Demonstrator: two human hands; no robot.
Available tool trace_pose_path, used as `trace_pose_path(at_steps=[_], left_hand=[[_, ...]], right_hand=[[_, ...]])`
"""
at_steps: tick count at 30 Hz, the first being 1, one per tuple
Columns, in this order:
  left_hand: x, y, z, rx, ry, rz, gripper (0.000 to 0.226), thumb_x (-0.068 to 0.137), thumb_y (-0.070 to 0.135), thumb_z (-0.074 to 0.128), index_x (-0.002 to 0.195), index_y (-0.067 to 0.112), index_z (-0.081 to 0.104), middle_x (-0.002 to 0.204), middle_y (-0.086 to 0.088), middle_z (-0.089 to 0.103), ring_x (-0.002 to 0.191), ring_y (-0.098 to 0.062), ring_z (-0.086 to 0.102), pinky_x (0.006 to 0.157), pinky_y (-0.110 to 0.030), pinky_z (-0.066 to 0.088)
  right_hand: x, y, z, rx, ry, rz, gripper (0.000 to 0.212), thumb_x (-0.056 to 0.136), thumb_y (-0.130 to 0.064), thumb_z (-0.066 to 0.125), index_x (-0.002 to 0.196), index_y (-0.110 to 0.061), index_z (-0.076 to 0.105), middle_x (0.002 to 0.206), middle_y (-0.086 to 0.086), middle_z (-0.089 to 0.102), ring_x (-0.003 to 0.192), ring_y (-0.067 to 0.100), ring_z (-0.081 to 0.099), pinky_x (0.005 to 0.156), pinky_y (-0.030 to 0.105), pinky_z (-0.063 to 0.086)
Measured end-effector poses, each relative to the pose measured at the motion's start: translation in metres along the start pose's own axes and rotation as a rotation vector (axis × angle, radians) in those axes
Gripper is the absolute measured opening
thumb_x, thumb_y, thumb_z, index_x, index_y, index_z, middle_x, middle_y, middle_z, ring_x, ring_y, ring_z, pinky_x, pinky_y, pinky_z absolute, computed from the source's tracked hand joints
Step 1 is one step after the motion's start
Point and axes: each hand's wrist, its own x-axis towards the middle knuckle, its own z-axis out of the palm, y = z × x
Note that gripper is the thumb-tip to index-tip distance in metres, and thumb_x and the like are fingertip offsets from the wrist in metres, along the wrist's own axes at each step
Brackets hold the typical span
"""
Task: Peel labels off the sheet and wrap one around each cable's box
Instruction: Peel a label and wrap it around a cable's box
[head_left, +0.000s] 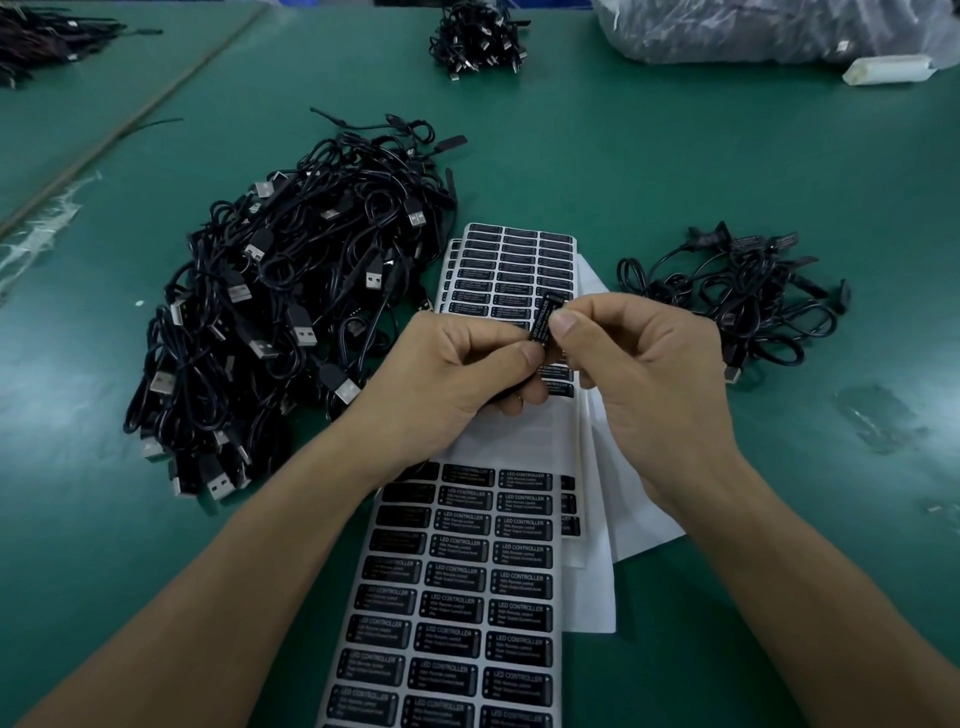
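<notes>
- at the far left edge i see a dark heap of black cables (36, 36) lying on the green table mat (649, 156).
- left of centre, a big tangled pile of black usb cables (291, 291) with silver plugs lies on the mat, its right edge touching the label sheets.
- the left hand (457, 374) is curled, with thumb and fingers clamped on the lower end of a small black cable box (549, 303), held above the sheets.
- below the hands, a long white sheet of black rectangular labels (457, 597) runs toward me, with a bare strip just under the left hand.
- a second sheet of black labels (519, 260) lies beyond the hands, beside the big pile.
- the box is tilted, and a black printed label (539, 326) lies along its side; i cannot tell how far round it goes.
- the right hand (639, 374) pinches the box's upper part between thumb and forefinger, the other fingers curled.
- blank white backing sheets (597, 587) fan out under the right wrist.
- further right, a smaller pile of black cables (737, 296) lies well apart from the big one.
- at the far top right sits a clear plastic bag (753, 31).
</notes>
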Motion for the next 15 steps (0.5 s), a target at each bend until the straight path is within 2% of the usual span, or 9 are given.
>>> trace_pose_path(at_steps=[9, 15], left_hand=[[0.0004, -0.0031, -0.0005, -0.028, -0.006, 0.004, 0.034, 0.099, 0.007, 0.059, 0.073, 0.021, 0.077, 0.072, -0.004, 0.074, 0.062, -0.005, 0.063, 0.06, -0.012, 0.048], [0.0014, -0.0051, -0.0004, -0.029, 0.001, 0.004, 0.033, 0.099, 0.009, 0.06, 0.076, 0.023, 0.079, 0.073, -0.005, 0.075, 0.066, -0.011, 0.065, 0.062, -0.015, 0.051]], right_hand=[[-0.0015, 0.0015, 0.002, 0.006, 0.04, 0.015, 0.016, 0.092, -0.013, 0.069, 0.079, -0.021, 0.073, 0.071, -0.003, 0.072, 0.061, 0.003, 0.059, 0.062, 0.017, 0.051], [-0.0009, 0.0009, 0.0016, -0.011, 0.036, -0.001, 0.019, 0.092, -0.011, 0.068, 0.078, -0.022, 0.072, 0.067, -0.007, 0.07, 0.059, 0.0, 0.057, 0.06, 0.016, 0.048]])
